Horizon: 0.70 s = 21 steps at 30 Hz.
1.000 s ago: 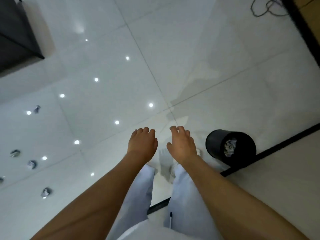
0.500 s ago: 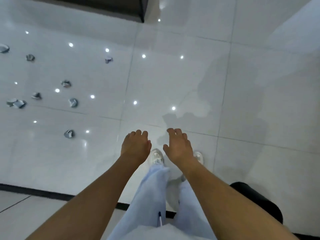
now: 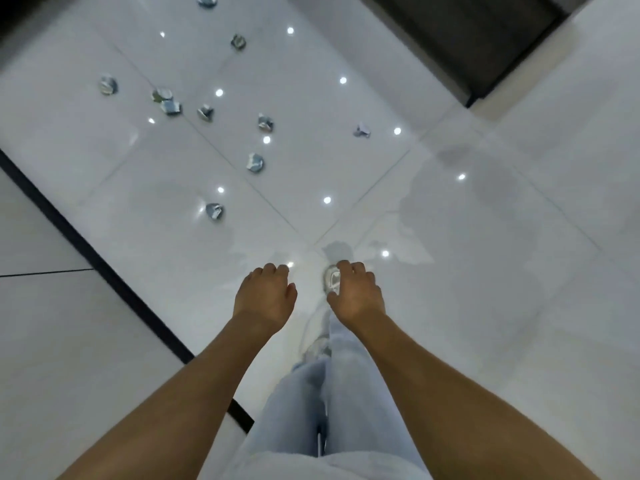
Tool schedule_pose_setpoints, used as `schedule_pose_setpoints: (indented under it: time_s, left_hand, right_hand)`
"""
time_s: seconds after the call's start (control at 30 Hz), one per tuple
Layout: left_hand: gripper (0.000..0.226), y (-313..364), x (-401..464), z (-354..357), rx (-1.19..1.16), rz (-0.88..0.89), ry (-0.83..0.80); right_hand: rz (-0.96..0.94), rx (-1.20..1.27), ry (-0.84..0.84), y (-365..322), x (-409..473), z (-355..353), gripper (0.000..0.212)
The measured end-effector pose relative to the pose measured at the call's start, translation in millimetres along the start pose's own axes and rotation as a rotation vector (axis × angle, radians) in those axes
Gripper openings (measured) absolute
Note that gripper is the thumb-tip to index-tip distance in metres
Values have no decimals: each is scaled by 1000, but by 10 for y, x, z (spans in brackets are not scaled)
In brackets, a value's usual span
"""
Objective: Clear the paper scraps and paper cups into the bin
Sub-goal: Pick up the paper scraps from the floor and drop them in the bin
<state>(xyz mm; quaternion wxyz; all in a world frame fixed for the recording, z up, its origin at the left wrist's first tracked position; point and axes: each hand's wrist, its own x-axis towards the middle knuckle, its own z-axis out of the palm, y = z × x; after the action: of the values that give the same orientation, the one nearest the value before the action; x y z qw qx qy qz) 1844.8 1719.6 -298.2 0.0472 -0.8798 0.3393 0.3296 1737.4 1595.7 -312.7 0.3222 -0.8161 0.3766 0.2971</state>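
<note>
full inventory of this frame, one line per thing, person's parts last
paper scraps: ten crumpled, grey-white, scattered on the floor ahead and to the left
floor tiles: glossy white, with ceiling-light reflections
floor strip: one, black, diagonal at left
furniture: one, dark, top right
bin: none in view
shoes: two, white, partly hidden
trousers: light blue, bottom centre
left hand: held out, fingers loosely curled, holds nothing
right hand: same, holds nothing
</note>
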Motion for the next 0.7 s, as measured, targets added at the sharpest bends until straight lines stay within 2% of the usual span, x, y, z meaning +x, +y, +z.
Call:
schedule_pose_setpoints:
  time_s: [0.33,0.5,0.7]
  left_hand:
    - [36,-722,535,-569,-268,-357,22]
    - [32,-1309,744,-682,-349,-435,13]
    - [33,-2386,1067,-757,-407,-491,5]
  right_hand:
    - [-227,-213,-77,-1028,978,-452,56]
    - [-265,-277,-95,-1562,1286,-374,55]
    - [-250,-280,-142,-2483,1683,-29,56]
